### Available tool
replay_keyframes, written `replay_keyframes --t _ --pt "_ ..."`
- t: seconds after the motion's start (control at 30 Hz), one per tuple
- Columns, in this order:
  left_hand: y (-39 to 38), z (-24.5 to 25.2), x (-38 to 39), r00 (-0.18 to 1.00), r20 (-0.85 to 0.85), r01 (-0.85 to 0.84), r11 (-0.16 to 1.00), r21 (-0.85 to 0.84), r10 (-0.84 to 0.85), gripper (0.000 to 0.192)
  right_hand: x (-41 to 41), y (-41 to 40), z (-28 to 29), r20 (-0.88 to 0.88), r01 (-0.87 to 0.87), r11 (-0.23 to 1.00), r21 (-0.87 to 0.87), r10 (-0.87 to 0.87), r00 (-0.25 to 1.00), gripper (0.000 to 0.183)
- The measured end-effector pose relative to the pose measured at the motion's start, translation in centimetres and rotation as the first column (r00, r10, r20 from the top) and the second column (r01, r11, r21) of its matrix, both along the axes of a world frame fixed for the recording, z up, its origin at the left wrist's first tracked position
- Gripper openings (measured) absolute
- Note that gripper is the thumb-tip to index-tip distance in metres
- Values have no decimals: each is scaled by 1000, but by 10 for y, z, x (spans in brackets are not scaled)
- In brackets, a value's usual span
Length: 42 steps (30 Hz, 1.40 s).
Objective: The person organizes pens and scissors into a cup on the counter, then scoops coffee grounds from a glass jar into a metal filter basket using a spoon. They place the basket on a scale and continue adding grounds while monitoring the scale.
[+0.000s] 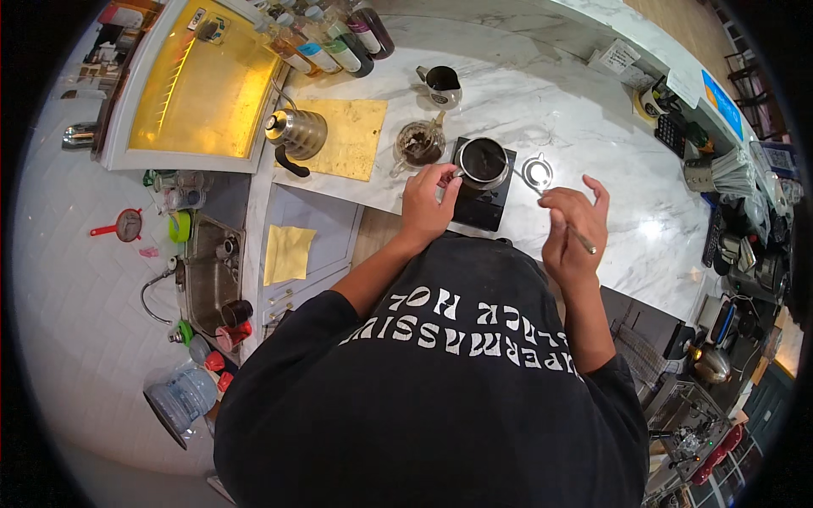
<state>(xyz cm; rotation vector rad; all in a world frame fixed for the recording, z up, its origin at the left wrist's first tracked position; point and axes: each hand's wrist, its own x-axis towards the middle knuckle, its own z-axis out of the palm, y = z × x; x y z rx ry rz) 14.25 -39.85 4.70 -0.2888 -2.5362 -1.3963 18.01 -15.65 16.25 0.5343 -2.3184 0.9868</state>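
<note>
My left hand (pixel 430 204) grips the handle of a round pot of dark liquid (pixel 483 162), which rests on a black flat scale (pixel 481 209). My right hand (pixel 577 228) holds a long thin metal spoon (pixel 581 239) that slants down to the left, its far end inside the pot. Just right of the pot lies a small round metal lid (pixel 537 172). On the left stands a glass vessel with a dripper (pixel 419 145) holding dark wet coffee grounds. Behind these is a dark-lined pitcher (pixel 443 87). A steel gooseneck kettle (pixel 298 134) stands farther left.
The kettle stands by a yellow cloth (pixel 363 140) on the marble counter (pixel 591 133). Syrup bottles (pixel 336 47) stand at the back left, beside a lit display case (pixel 197 82). A sink (pixel 213 267) is at left. A holder of wrapped straws (pixel 698 174) stands at the right edge.
</note>
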Motion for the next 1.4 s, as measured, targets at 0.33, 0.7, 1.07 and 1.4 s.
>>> replay_keyframes --t 0.33,0.7,1.07,1.4 --pt "-10 2 -3 988 -153 0 973 -231 -36 16 3 -7 -1 26 48 999 -21 -47 999 6" --pt "-18 -5 -6 990 -128 34 976 -216 -63 19 11 -12 1 42 92 996 -24 -91 995 9" --pt "-36 12 -18 976 -67 187 959 -211 -205 19 25 -34 0 56 226 974 -29 -224 973 6" --pt "-39 13 -37 953 -30 292 942 -165 -300 17 34 -51 1 55 324 946 -13 -323 945 7"
